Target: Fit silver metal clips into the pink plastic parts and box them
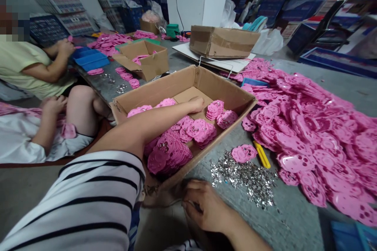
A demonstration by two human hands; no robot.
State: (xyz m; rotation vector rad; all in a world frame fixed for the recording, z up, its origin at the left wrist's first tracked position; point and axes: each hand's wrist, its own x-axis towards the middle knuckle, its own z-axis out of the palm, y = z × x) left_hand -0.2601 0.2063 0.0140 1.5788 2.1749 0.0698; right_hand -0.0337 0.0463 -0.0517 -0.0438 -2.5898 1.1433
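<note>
My left hand [196,104] reaches into a cardboard box [173,80]. It looks closed, and its fingertips are hidden. Beside it stand small stacks of pink pieces [215,110] shaped like figures with dark red spots. Under my forearm, more pink stacks [169,153] fill the near side of the box. My right hand [206,206] rests at the table's edge with fingers curled together; whatever it pinches cannot be made out. Close to it lies a spread of small shiny metal parts [244,178]. A single pink piece [244,153] lies on that pile's edge, next to a yellow tool handle [261,155].
A large heap of pink pieces [318,137] covers the table's right side. Behind the box are a smaller open carton [153,62] and another cardboard box [229,42] on a white board. Two people [35,66] sit at the left, near a blue tray [91,59].
</note>
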